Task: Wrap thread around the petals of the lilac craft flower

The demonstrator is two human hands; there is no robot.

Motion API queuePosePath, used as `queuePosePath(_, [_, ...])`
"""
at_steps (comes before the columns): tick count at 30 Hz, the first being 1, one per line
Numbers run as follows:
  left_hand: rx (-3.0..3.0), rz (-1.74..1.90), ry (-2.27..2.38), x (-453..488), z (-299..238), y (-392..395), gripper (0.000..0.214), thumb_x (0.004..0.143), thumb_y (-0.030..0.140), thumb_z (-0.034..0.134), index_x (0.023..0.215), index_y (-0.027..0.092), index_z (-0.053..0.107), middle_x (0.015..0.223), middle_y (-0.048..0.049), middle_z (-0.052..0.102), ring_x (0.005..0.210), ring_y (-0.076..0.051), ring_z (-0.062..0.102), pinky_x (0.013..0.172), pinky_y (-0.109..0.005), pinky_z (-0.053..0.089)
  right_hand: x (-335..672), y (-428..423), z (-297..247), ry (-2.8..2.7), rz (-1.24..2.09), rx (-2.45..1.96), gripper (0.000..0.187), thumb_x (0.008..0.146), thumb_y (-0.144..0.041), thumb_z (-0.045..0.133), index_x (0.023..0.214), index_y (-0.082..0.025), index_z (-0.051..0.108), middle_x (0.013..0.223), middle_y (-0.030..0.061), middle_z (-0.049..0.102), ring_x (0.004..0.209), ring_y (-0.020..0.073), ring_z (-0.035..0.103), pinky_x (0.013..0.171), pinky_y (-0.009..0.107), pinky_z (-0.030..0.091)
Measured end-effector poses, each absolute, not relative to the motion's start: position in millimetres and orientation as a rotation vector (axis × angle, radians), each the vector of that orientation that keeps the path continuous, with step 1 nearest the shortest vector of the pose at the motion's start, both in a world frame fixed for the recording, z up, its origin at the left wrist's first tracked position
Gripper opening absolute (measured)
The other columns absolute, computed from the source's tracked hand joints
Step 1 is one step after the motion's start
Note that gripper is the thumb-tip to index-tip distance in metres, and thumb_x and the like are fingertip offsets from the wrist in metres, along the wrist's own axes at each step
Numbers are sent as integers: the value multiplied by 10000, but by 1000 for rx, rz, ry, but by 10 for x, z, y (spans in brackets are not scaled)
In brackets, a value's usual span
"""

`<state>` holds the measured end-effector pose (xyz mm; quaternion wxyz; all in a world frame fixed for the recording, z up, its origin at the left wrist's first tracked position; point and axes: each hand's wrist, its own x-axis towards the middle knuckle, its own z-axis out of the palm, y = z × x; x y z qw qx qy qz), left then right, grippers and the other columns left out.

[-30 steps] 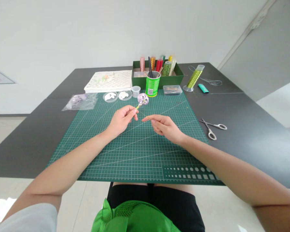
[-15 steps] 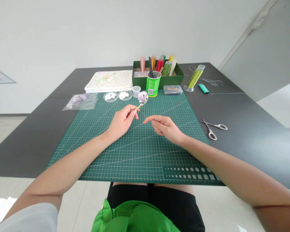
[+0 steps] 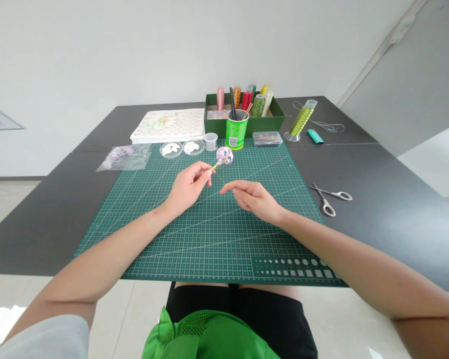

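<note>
Over the far half of the cutting mat (image 3: 217,239), the left grip (image 3: 190,184) is clamped, thumb against fingers, on the slim green stem (image 3: 214,168) of a purple flower (image 3: 225,155), whose bloom sits between one and two o'clock from that hand. The flower looks light, its petals (image 3: 221,152) delicate, the stem firmer though perhaps slippery; low on the stem, clear of the petals, seems the best hold. The left forearm comes in from eight o'clock. At four o'clock from the stem, the right grip (image 3: 255,198) is apart from the flower, index finger reaching toward nine, other fingers curled; whether anything fine is pinched there I cannot tell. Beyond it at three o'clock, scissors (image 3: 324,200) lie on the tabletop (image 3: 377,209)
</note>
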<state>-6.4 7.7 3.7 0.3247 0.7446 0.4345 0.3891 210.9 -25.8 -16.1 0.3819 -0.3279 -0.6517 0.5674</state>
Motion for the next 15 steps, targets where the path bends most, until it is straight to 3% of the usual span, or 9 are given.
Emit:
queuePosePath(7, [1839, 948, 1138, -26, 98, 46, 333, 972, 367, 525, 727, 191, 667, 982, -59, 768, 937, -212, 669, 816, -341, 510, 2120, -242, -175, -1678, 1431, -832, 260, 984, -276, 477, 1065, -132, 678, 496, -112, 334, 433, 68, 271, 422, 216, 253])
queuePosePath(11, [1753, 917, 1105, -23, 113, 43, 379, 992, 379, 485, 692, 192, 623, 1038, -57, 764, 842, -181, 642, 762, -326, 511, 2116, -247, -173, -1683, 1430, -823, 256, 984, -288, 484, 1054, -136, 678, 505, -111, 327, 436, 69, 270, 424, 218, 250])
queuePosePath(15, [1731, 893, 1134, -28, 98, 60, 335, 987, 380, 503, 761, 206, 678, 877, -34, 728, 769, -166, 607, 705, -300, 494, 2116, -247, -183, -1668, 1444, -828, 278, 989, -300, 465, 1071, -128, 667, 500, -114, 312, 435, 74, 254, 420, 220, 236])
